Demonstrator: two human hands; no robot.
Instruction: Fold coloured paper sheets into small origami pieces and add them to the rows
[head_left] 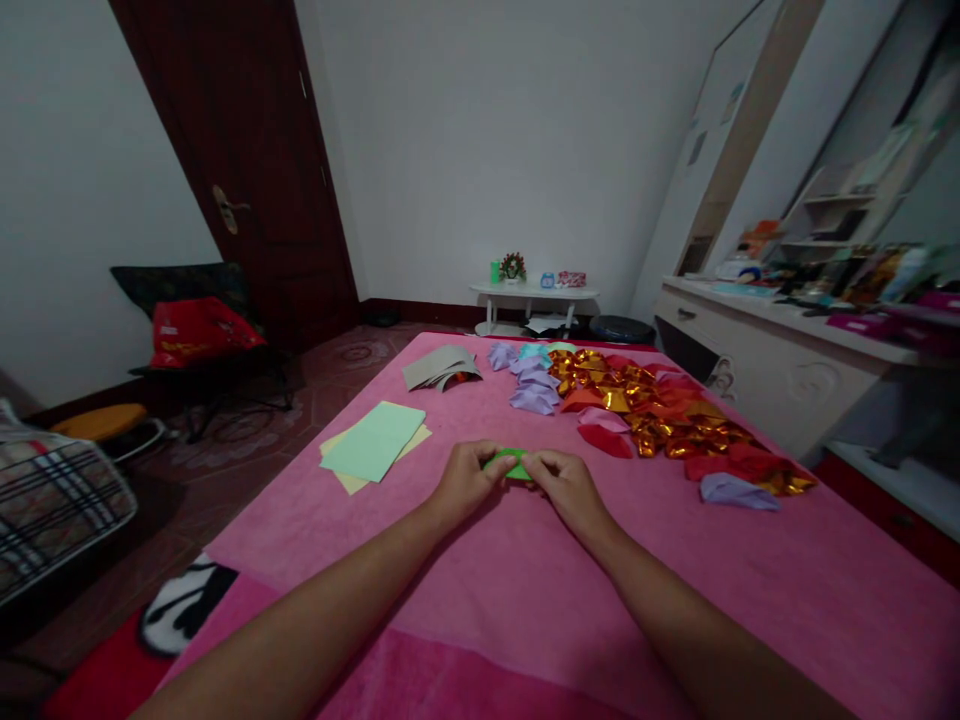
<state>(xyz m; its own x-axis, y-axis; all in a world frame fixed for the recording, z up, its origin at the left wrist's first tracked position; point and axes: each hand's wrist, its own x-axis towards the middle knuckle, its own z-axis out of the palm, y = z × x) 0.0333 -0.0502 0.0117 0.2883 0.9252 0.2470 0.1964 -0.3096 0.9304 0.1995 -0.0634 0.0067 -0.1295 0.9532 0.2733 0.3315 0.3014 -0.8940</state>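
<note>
A small piece of folded green paper (511,464) is held between my two hands, above the pink cloth (495,580). My left hand (471,480) pinches its left end, thumb on top. On its right end my right hand (561,484) has thumb and fingers closed. The fingers hide the paper's ends and underside. To the left of my hands lie flat sheets of pale green paper (375,440) and yellow paper (352,482). Beyond them is a stack of grey sheets (435,368).
Many folded paper pieces, gold (660,434), red (606,440) and lilac (739,492), spread over the right and far part of the cloth. A dresser (765,340) stands on the right. On the left is a chair with a red bag (201,330). A small white table (534,291) stands behind.
</note>
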